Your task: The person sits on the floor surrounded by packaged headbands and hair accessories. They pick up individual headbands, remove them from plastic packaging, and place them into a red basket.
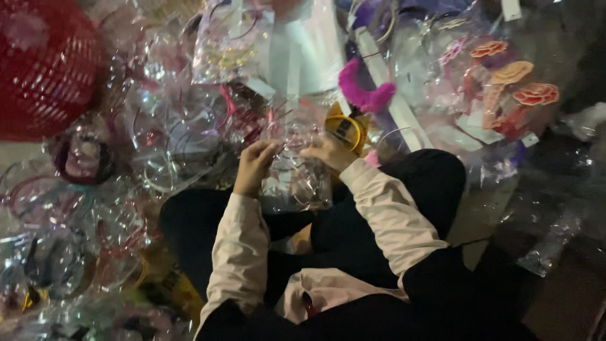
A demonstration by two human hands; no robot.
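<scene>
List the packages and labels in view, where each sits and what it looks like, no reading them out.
Clear plastic bag: between left hand and right hand, crinkled, glossy.
Bagged headbands: heaped on the left, clear wrap, pink hoops.
Flower headband pack: upper right, orange-pink flowers.
White label: below that pack, small rectangle.
Red basket: top left, round.

Glossy clear plastic bag, crinkled.

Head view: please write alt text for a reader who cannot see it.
A seated person's left hand and right hand together hold a clear crinkled plastic bag over their lap. Heaps of clear-bagged hair hoops surround them, with a red woven plastic basket at the upper left.
</scene>
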